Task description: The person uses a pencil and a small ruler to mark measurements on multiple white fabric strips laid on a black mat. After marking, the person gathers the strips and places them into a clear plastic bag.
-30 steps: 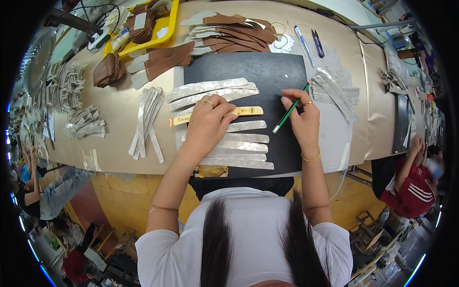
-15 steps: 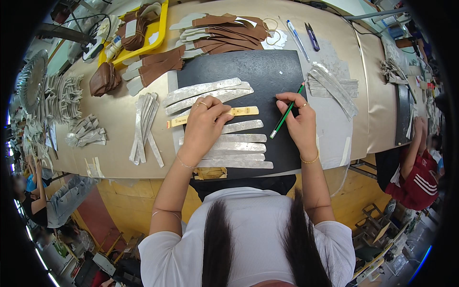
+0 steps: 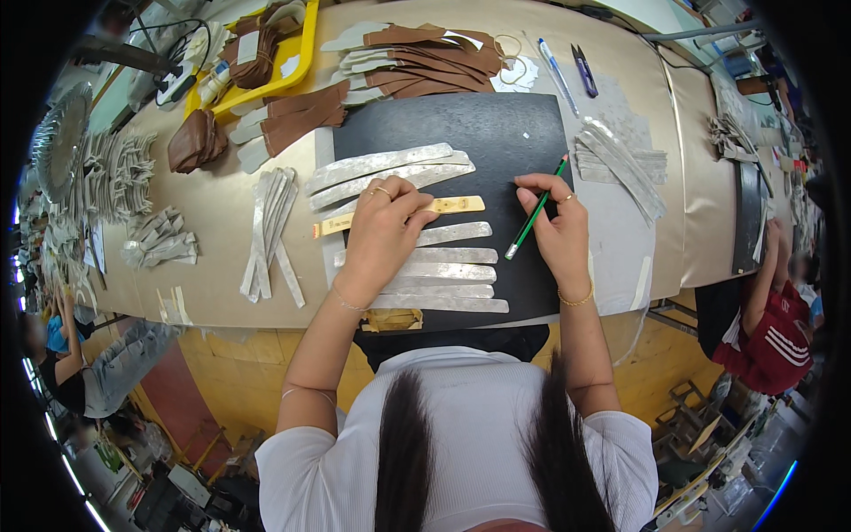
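My left hand (image 3: 383,229) is closed on a flat yellow strip (image 3: 458,205) with small dark marks, laid across the black mat (image 3: 523,133). Under and beside it are pale grey, mottled strips: a few above the hand (image 3: 386,168) and several in a row below it (image 3: 452,270). The strip's middle is hidden by my fingers. My right hand (image 3: 558,222), over the mat's right side, holds a green pencil (image 3: 534,215) between thumb and fingers; the pencil's pink-tipped end points up and right, its white end down and left.
Loose grey strips (image 3: 270,235) lie left of the mat, others (image 3: 620,164) to its right. Brown pieces (image 3: 434,62) are stacked behind, beside a yellow tray (image 3: 306,40). A blue pen (image 3: 558,75) and thread snips (image 3: 583,71) lie at the back right. People sit at both sides.
The picture has shifted slightly. My hands, the yellow strip and the pencil otherwise keep nearly the same places.
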The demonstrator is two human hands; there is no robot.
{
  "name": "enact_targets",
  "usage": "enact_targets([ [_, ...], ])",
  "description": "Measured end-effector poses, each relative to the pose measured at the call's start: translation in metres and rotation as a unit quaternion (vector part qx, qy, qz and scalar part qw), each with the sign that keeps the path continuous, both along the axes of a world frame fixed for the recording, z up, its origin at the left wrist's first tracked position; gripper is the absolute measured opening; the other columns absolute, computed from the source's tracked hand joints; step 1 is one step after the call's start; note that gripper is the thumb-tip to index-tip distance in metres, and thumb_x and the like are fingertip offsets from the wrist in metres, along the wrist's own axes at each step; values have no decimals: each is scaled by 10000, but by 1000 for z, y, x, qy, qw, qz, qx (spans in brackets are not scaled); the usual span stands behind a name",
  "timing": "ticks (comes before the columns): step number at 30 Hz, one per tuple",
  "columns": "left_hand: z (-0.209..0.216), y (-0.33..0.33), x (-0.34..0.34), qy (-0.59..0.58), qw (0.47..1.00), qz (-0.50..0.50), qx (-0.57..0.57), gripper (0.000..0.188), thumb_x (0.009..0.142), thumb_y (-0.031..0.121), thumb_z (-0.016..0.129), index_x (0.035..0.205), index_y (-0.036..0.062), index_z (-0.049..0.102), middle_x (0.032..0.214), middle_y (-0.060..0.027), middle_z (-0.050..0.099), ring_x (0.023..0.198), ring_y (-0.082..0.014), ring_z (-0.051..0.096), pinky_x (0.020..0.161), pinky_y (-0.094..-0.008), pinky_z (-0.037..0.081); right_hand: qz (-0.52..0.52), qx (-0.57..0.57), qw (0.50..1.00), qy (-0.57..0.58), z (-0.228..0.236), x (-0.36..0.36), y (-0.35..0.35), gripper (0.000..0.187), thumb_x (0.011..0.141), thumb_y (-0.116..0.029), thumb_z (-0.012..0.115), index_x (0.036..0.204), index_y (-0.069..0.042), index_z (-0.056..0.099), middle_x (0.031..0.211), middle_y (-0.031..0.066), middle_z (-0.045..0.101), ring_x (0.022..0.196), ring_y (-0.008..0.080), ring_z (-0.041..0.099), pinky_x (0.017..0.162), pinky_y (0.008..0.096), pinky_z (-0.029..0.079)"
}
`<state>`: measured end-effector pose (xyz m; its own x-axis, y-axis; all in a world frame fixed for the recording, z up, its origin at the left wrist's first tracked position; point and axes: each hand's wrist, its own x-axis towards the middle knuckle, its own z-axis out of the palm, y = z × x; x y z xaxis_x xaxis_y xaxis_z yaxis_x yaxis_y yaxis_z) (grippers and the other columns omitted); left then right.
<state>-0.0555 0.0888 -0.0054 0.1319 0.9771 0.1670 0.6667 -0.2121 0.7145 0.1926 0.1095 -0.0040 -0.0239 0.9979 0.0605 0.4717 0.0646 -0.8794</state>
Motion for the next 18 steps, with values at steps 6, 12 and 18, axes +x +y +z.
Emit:
enact_targets([
  [6,-1,1,1,6,1000,-7,5,144,804,100,795,919,20,763,896,-78,636,901,-276,591,825,-391,486,17,20,997,74,7,-11,1,198,1020,-160,628,1167,-52,704,983,128,739,927,231,694,816,341,529],
  [12,1,0,0,14,1000,-6,17,147,792,105,797,908,22,764,895,-82,632,899,-282,590,823,-393,485,91,77,993,22,26,-29,7,255,1051,-161,592,1242,-17,678,982,95,731,899,157,667,832,280,516],
  [18,-2,0,2,14,1000,-3,20,142,778,120,800,891,41,769,899,-75,622,895,-280,583,835,-405,468,141,9,988,67,16,-49,6,223,996,-194,669,1097,1,705,955,143,693,781,220,638,717,311,509],
])
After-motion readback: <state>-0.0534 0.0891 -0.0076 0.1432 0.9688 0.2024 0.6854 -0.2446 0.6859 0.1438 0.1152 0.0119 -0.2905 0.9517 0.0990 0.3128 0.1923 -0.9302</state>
